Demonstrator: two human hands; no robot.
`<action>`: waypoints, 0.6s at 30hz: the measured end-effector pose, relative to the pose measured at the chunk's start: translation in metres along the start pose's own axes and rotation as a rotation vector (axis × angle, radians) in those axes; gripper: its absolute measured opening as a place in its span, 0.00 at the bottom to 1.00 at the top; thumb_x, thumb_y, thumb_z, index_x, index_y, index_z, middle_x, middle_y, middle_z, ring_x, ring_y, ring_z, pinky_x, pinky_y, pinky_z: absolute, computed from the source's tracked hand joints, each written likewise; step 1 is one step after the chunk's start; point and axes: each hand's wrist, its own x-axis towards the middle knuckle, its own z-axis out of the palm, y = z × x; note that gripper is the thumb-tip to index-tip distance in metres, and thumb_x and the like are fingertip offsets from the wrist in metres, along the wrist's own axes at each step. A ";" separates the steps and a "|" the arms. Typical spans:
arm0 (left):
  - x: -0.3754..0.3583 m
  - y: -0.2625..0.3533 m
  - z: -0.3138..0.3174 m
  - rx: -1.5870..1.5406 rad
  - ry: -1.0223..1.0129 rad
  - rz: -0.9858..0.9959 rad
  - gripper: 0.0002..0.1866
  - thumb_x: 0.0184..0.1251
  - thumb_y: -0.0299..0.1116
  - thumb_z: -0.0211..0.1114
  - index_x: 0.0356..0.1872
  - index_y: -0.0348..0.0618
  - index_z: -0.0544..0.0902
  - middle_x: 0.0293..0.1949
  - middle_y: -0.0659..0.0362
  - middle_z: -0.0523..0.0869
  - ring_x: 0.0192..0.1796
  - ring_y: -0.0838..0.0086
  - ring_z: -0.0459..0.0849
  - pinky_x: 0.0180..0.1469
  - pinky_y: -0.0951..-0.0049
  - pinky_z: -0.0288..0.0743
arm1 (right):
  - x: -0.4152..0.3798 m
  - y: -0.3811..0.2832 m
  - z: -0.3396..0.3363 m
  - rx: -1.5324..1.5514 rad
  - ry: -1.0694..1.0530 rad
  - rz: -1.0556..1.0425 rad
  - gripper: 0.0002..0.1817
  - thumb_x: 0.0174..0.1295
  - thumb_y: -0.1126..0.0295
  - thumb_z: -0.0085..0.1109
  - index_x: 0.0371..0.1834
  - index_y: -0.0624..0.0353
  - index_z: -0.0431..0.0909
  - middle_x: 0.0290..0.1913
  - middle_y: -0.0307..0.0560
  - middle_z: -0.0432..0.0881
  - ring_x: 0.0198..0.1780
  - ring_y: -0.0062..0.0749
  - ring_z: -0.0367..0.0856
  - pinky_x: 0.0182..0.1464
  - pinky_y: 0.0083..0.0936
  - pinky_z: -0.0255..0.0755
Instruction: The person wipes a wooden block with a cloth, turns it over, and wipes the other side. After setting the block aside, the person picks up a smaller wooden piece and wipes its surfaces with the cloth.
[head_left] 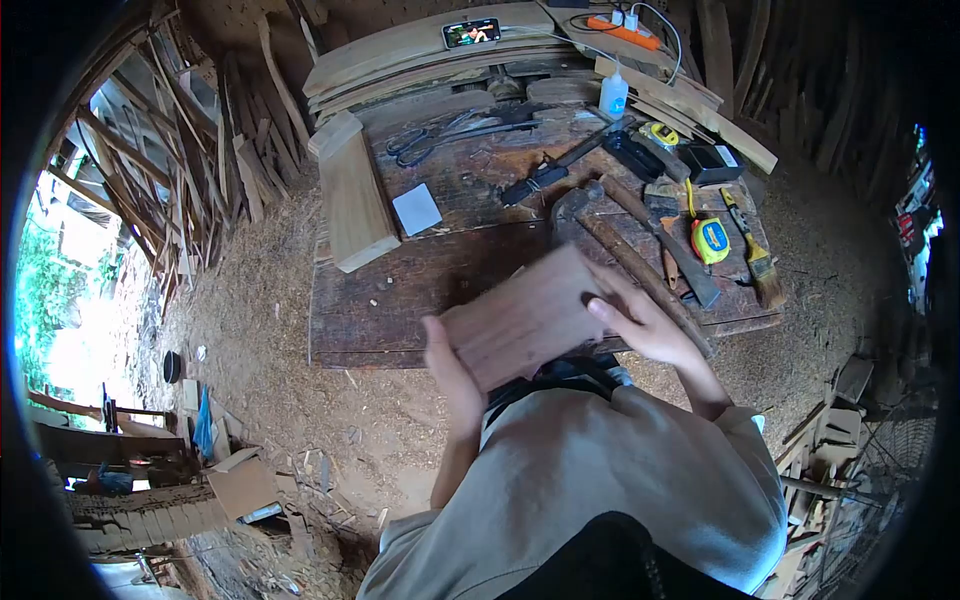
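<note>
A brown wooden board (525,318), slightly blurred, is held tilted over the front edge of the workbench (375,320). My left hand (452,375) grips its left end, with the thumb on the near face. At the right end my right hand (645,318) holds the board, thumb lying over its edge. Just behind the board are a hammer (580,204) and its long wooden handle, which runs toward the right front. A white square card (417,210) lies farther back on the left.
A thick wood block (355,200) stands at the bench's left. On the right lie a yellow tape measure (711,241), a brush (762,270) and chisels. Scissors (410,148), a glue bottle (613,95), a phone (471,34) and stacked planks are at the back.
</note>
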 end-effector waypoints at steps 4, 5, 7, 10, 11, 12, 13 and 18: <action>0.002 -0.026 0.025 0.225 -0.081 -0.036 0.34 0.83 0.57 0.39 0.57 0.31 0.78 0.50 0.51 0.84 0.54 0.69 0.81 0.60 0.69 0.72 | -0.019 0.007 -0.010 0.175 0.016 0.150 0.22 0.74 0.62 0.58 0.62 0.66 0.69 0.33 0.41 0.81 0.23 0.20 0.79 0.25 0.13 0.65; 0.006 -0.030 0.025 0.222 -0.078 -0.039 0.34 0.83 0.57 0.39 0.57 0.31 0.78 0.50 0.51 0.84 0.54 0.69 0.81 0.60 0.69 0.72 | -0.024 0.009 -0.011 0.226 0.124 0.150 0.21 0.74 0.62 0.58 0.61 0.67 0.70 0.33 0.42 0.81 0.23 0.21 0.79 0.24 0.14 0.65; 0.010 -0.037 0.026 0.250 -0.378 0.009 0.34 0.84 0.55 0.38 0.56 0.29 0.77 0.50 0.50 0.84 0.55 0.69 0.80 0.61 0.69 0.71 | -0.035 0.007 -0.017 0.283 0.198 0.162 0.21 0.72 0.62 0.59 0.58 0.68 0.71 0.34 0.44 0.81 0.23 0.23 0.80 0.21 0.17 0.66; 0.007 -0.026 0.027 0.523 -0.440 0.243 0.24 0.84 0.47 0.46 0.54 0.33 0.79 0.51 0.49 0.85 0.54 0.68 0.82 0.59 0.69 0.73 | -0.052 -0.004 -0.039 0.417 0.443 0.182 0.26 0.68 0.57 0.63 0.57 0.70 0.73 0.34 0.46 0.82 0.19 0.26 0.78 0.15 0.21 0.66; 0.005 -0.019 0.028 0.664 -0.511 0.332 0.21 0.83 0.43 0.49 0.52 0.34 0.81 0.50 0.51 0.85 0.52 0.71 0.83 0.56 0.70 0.75 | -0.056 -0.009 -0.046 0.364 0.494 0.175 0.28 0.67 0.55 0.63 0.57 0.70 0.73 0.34 0.47 0.82 0.18 0.26 0.78 0.14 0.22 0.66; 0.003 -0.018 0.030 0.638 -0.476 0.419 0.10 0.76 0.32 0.61 0.50 0.38 0.82 0.52 0.50 0.85 0.54 0.68 0.84 0.58 0.68 0.75 | -0.059 -0.015 -0.050 0.294 0.605 0.160 0.31 0.67 0.52 0.63 0.58 0.71 0.73 0.31 0.46 0.81 0.16 0.26 0.76 0.15 0.21 0.67; 0.006 -0.017 0.029 0.634 -0.488 0.417 0.10 0.76 0.32 0.61 0.50 0.38 0.82 0.52 0.50 0.85 0.54 0.68 0.84 0.58 0.68 0.75 | -0.064 -0.016 -0.061 0.265 0.678 0.146 0.31 0.67 0.51 0.63 0.58 0.70 0.73 0.29 0.45 0.81 0.15 0.26 0.75 0.15 0.20 0.66; 0.034 -0.014 0.004 0.961 -0.526 0.832 0.13 0.64 0.33 0.70 0.48 0.42 0.82 0.55 0.52 0.83 0.60 0.54 0.80 0.66 0.55 0.69 | -0.068 -0.035 -0.133 0.405 0.870 0.058 0.28 0.67 0.52 0.63 0.58 0.65 0.74 0.36 0.44 0.81 0.28 0.24 0.78 0.31 0.20 0.76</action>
